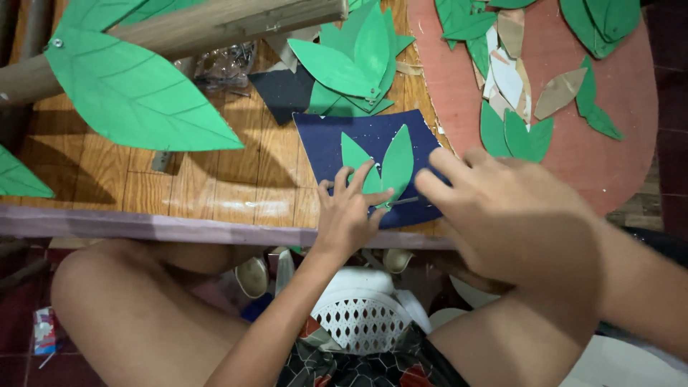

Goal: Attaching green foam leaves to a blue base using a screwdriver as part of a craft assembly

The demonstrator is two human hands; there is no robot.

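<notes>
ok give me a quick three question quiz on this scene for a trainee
1. True or false: the left hand presses on the green paper leaves.
2. What do those leaves lie on? A) dark blue sheet B) red board C) bare wooden table
3. What thin thing lies between the two hands?

Key:
1. True.
2. A, the dark blue sheet.
3. A thin metal rod, perhaps a nail or wire, next to the right hand; its grip on it cannot be told.

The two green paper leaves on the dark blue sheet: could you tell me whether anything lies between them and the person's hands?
Nothing visible does. The left hand already presses its fingers on the green leaves, which lie on the dark blue sheet. The right hand is right beside them.
</notes>
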